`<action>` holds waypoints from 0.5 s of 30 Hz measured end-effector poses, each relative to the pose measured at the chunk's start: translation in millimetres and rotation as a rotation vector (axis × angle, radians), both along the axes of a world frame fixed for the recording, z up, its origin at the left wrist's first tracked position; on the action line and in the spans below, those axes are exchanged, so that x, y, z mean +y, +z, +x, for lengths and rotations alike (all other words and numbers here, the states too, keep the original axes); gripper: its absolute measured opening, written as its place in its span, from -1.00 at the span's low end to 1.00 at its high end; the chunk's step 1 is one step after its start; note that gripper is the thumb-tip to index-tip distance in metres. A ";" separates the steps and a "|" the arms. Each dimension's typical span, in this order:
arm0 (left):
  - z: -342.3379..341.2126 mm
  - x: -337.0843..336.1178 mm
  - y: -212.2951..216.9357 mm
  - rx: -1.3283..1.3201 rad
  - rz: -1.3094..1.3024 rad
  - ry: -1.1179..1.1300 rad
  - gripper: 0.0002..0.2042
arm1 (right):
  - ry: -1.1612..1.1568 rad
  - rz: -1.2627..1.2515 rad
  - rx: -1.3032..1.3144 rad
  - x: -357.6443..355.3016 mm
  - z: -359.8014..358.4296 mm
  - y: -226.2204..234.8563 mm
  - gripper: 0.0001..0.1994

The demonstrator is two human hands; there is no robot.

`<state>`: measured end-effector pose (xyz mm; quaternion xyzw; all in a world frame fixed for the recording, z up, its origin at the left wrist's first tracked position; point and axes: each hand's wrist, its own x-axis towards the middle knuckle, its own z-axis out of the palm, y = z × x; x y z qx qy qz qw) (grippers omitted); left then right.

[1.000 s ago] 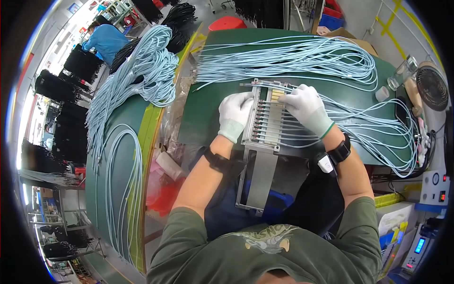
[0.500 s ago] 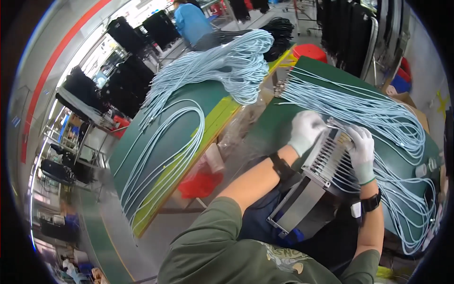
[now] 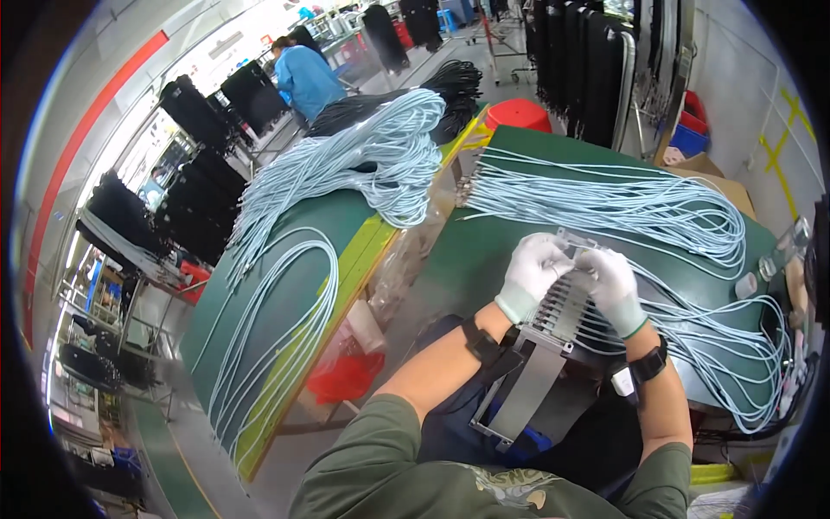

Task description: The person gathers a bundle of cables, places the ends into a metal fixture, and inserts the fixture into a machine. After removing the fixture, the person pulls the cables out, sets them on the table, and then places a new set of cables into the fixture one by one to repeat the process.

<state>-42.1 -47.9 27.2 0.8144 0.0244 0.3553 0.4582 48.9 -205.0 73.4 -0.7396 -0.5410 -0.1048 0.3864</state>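
A slotted metal fixture (image 3: 558, 319) sits in front of me on a metal stand (image 3: 527, 391), with a row of narrow slots along it. Several light blue cables (image 3: 605, 339) run into its right side. Over its far part, my gloved left hand (image 3: 529, 275) is closed with thumb and fingers pinched together. Close beside it my gloved right hand (image 3: 612, 290) is pinched too, its fingertips almost meeting the left ones. Whatever lies between the fingertips is too small to make out. The far metal end of the fixture (image 3: 581, 243) shows just beyond the hands.
Behind the fixture, a bundle of light blue cables (image 3: 596, 197) lies on the green table (image 3: 445, 259). More loops (image 3: 735, 363) spread at the right. A second green table (image 3: 203, 333) at the left bears a large cable heap (image 3: 346, 156). A person in blue (image 3: 307, 80) is at the back.
My right hand has moved from the fixture's right side to its far part, next to the left hand. The left hand's fingers have curled in. The whole view has shifted.
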 end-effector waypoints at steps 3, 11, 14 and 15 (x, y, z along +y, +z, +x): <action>-1.0 -1.5 0.5 0.031 -0.075 -0.063 -0.89 | -0.019 -0.019 0.063 -1.6 2.9 -6.0 -0.87; 0.9 -0.1 -3.6 0.122 -0.221 -0.091 -0.90 | -0.133 -0.041 -0.245 -3.3 1.6 -13.9 -0.90; 1.1 2.9 -7.0 0.117 -0.236 -0.092 -0.90 | -0.163 -0.052 -0.402 -1.7 2.8 -20.3 -0.88; 1.3 3.9 -7.9 0.115 -0.245 -0.087 -0.89 | -0.157 -0.077 -0.399 -3.2 4.2 -20.5 -0.88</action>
